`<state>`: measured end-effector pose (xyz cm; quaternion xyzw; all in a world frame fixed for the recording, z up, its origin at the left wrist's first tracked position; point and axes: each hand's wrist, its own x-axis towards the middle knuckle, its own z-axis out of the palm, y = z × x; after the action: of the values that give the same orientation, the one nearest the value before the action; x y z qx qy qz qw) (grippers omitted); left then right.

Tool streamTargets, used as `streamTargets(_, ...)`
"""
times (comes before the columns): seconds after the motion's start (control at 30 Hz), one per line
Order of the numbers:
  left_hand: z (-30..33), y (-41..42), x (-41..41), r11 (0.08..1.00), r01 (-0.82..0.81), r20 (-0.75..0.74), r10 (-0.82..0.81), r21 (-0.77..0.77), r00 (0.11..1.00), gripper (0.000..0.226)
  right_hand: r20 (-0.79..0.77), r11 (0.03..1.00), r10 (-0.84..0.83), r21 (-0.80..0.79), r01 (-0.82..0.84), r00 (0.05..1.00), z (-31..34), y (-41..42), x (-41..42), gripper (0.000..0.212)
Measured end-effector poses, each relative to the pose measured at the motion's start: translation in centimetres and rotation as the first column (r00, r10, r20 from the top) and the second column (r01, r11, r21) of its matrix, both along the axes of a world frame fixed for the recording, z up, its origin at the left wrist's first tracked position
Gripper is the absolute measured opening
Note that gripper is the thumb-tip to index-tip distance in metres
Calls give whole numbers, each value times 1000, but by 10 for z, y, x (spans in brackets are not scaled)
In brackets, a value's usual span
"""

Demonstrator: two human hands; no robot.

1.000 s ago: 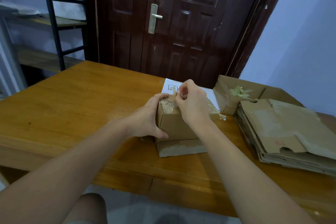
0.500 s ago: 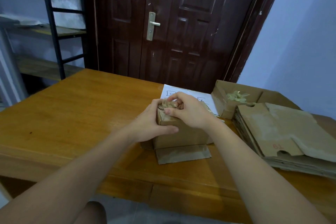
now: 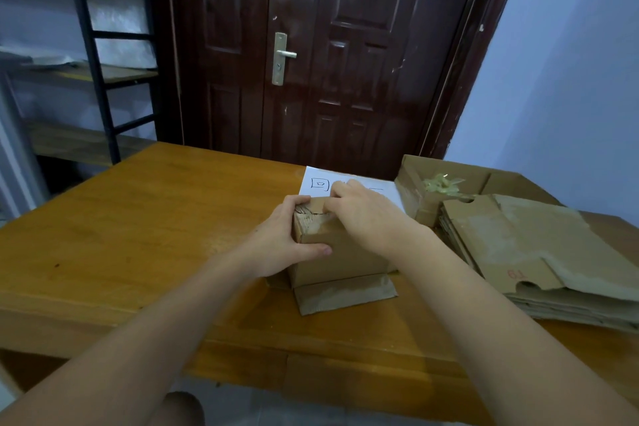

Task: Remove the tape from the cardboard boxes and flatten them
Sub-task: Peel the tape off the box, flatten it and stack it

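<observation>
A small brown cardboard box (image 3: pixel 340 258) stands on the wooden table (image 3: pixel 145 218), its bottom flap (image 3: pixel 345 294) folded out flat toward me. My left hand (image 3: pixel 288 239) grips the box's upper left corner, thumb across the near face. My right hand (image 3: pixel 363 214) lies over the top, fingers curled at the top edge near a torn, tape-scarred patch (image 3: pixel 311 214). Whether those fingers hold tape is hidden.
A stack of flattened cardboard (image 3: pixel 539 259) lies at the right. Behind it an open box (image 3: pixel 415 190) holds a wad of removed tape (image 3: pixel 441 181). A white sheet of paper (image 3: pixel 318 183) lies behind the small box. A dark door (image 3: pixel 311 52) and shelving (image 3: pixel 90 73) stand beyond.
My right hand has dropped from pinching above the box to lying over its top. The view has tilted up, so the box sits lower in frame. The left hand keeps its grip.
</observation>
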<state>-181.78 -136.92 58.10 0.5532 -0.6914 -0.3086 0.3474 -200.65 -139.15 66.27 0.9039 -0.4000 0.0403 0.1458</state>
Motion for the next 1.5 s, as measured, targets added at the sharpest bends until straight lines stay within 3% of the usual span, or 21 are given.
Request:
streamTargets(0.1, -1, 0, -1, 1000, -5, 12, 5, -10, 1000, 116, 45, 993, -5, 120, 0, 999, -1, 0, -6, 30)
streamTargets(0.2, -2, 0, 0, 1000, -13, 18, 13, -20, 1000, 115, 268, 964, -71, 264, -2, 961, -5, -2, -8, 33)
streamTargets(0.33, -3, 0, 2, 1000, 4, -10, -4, -13, 1000, 113, 564, 970, -112, 243, -34, 818, -10, -6, -8, 26)
streamTargets(0.4, -3, -1, 2, 1000, 7, -17, -7, -7, 1000, 113, 597, 985, -92, 174, -17, 797, -10, -6, -8, 19)
streamTargets(0.47, -4, -2, 2, 1000, 4, -13, -4, -8, 1000, 113, 460, 1000, -6, 17, -2, 888, -9, -5, -5, 11)
streamTargets(0.53, -4, -2, 1, 1000, 4, -4, -4, -13, 1000, 113, 245, 994, 31, -112, -3, 969, -8, -3, 2, 16)
streamTargets(0.67, -4, -2, 2, 1000, 8, -1, -8, -20, 1000, 112, 27, 997, -14, -82, 16, 1000, -4, 1, 16, 24)
streamTargets(0.97, -8, -4, 1, 1000, 2, 5, -2, -28, 1000, 112, -43, 998, -8, -66, 5, 999, -14, -1, 13, 18)
streamTargets(1.13, -6, -4, 1, 1000, -1, 18, 2, -28, 1000, 113, 102, 997, 76, -40, -72, 992, -24, -4, -1, 13)
streamTargets(1.27, -5, -3, 1, 1000, 0, 22, 1, -29, 1000, 112, 275, 985, -85, 169, 39, 958, -17, -3, -9, 46)
streamTargets(1.4, -3, -3, 1, 1000, 0, 22, 1, -18, 1000, 113, 562, 953, -228, 297, 63, 795, -10, -4, -10, 7)
streamTargets(1.5, -3, -2, 1, 1000, 1, 33, -1, -24, 999, 110, 668, 925, -318, 375, 64, 672, -11, -4, -8, 33)
